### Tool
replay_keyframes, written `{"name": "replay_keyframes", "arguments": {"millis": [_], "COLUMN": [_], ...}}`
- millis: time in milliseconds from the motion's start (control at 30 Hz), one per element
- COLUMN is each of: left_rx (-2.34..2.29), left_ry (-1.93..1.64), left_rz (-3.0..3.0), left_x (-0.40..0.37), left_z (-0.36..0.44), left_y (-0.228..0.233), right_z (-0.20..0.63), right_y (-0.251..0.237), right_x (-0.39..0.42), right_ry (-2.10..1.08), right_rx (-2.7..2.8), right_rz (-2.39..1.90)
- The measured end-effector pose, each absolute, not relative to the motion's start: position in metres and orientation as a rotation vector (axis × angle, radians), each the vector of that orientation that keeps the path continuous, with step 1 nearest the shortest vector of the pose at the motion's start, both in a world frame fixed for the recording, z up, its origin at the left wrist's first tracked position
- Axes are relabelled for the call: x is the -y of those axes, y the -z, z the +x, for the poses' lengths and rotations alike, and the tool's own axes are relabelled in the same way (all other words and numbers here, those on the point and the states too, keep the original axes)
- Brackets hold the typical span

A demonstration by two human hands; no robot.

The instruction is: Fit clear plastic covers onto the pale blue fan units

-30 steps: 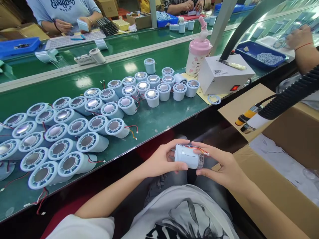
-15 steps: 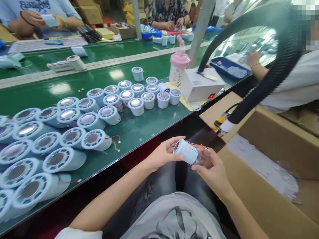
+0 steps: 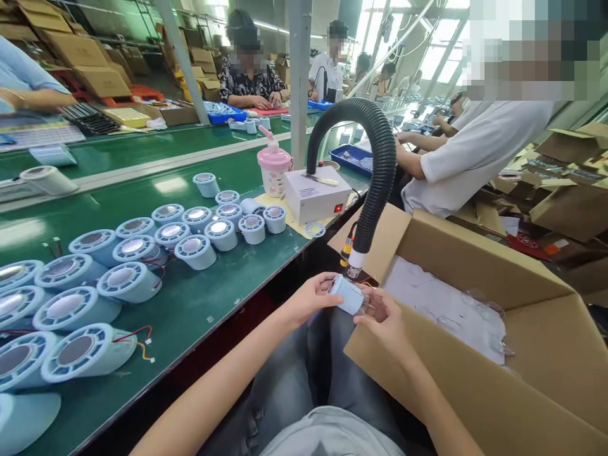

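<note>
while l grip [image 3: 306, 301], r grip [image 3: 387, 322] hold blue cyl [image 3: 349, 296], cardboard box [image 3: 484, 258], white sheet [image 3: 437, 301] inside

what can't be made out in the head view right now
All in the head view:
- Underside of the light-blue cylinder: turned away from the camera, with the left hand and right hand covering its ends in part.
- Print on the white power-switch box: too small to read.
- Whatever is under the white layer in the cardboard box: hidden by that layer.
- Rest of the light-blue sleeve: cut off by the left edge.
</note>
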State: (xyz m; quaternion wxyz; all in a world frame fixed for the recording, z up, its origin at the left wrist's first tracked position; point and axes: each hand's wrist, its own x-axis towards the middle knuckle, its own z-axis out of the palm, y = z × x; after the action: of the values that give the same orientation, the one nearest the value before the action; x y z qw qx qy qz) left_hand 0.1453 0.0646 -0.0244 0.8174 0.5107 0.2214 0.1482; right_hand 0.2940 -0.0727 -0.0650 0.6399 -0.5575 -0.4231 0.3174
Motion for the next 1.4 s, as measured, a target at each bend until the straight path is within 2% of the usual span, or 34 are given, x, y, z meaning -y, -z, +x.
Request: {"name": "replay_keyframes", "arguments": {"millis": [400,533,933,1400], "left_rx": [-0.42,-0.402,-0.282,-0.258], "left_ry": [-0.408,-0.453,-0.565,-0.602], "left_rz": [1.542,1.609,1.734,1.777], "left_x": [-0.019,-0.012,-0.01,-0.006], "left_z": [0.04,0.027,0.02,0.016], "left_y": [-0.007,-0.014,-0.017,-0.017], "right_z": [0.253,0.247,0.239,0.229], "right_y": [0.006,-0.003,-0.022,-0.013], "right_x": [0.093,0.096,0.095,0.091], "right_ry": [-0.893,-1.14,-1.573,-1.789], "right_rx": [1.527,1.439,1.111,0.831], "right_rz": [-1.234,-1.249,-1.148,-1.173]}}
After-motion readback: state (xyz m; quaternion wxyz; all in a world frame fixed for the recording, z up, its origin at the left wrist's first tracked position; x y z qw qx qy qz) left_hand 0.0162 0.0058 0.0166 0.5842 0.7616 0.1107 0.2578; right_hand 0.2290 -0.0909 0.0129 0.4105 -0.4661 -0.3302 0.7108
